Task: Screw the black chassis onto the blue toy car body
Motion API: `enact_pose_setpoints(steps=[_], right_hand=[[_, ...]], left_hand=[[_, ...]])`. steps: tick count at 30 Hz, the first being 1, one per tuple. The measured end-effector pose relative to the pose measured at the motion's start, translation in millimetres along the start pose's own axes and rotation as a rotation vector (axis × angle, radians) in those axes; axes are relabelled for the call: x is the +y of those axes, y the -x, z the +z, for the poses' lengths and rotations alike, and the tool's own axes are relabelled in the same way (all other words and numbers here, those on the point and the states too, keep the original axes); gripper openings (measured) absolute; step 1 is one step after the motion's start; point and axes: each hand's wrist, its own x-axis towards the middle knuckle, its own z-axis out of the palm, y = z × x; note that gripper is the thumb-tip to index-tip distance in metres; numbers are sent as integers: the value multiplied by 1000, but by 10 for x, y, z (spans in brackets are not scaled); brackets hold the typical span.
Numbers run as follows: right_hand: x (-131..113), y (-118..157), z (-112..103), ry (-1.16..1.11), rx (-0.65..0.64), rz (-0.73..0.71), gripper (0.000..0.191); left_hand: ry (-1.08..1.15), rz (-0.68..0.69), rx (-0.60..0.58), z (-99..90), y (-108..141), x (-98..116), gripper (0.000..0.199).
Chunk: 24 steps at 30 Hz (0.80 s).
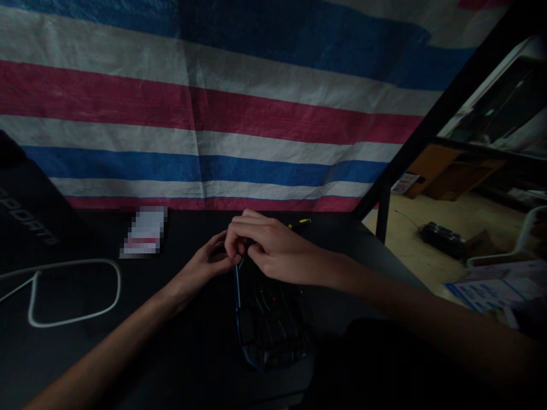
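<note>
Tabletop (188, 239) bears a dark "SPORTS" object (38, 210), hands (269, 245) touching a black device (276, 324).

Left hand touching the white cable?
No, the white cable lies looped on the dark table, clearly apart from the left hand.

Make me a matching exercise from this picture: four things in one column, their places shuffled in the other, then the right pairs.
Things
1. thin white looped cord
2. slim yellow stick-shaped object
3. black device with a blue edge
4. striped red, white and blue woven sheet

Places
A. partly beneath the bare right hand
B. hanging beyond the flat black table
C. lying on the table, just past the right hand
D. on the table's left side

Pairs: 1-D, 2-C, 3-A, 4-B
</note>
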Motion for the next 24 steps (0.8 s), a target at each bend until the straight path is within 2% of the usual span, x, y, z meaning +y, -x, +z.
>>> enact_pose_setpoints(steps=[6, 9, 11, 14, 19, 21, 24], right_hand=[[62, -37, 124, -475, 162, 168, 22], [151, -48, 225, -580, 253, 196, 15], [184, -49, 262, -564, 280, 221, 13], [158, -42, 235, -299, 243, 245, 23], [50, -43, 87, 567, 57, 182, 22], [24, -43, 31, 659, -9, 123, 21], [-24, -23, -56, 550, -37, 29, 15]], left_hand=[[-5, 6, -11, 11, -8, 11, 59], [-9, 6, 2, 0, -8, -1, 59], [2, 4, -8, -13, -14, -23, 63], [12, -2, -6, -25, -22, -49, 69], [7, -20, 22, -5, -10, -29, 84], [6, -9, 13, 2, -3, -22, 83], [6, -5, 20, 2, 5, -29, 78]])
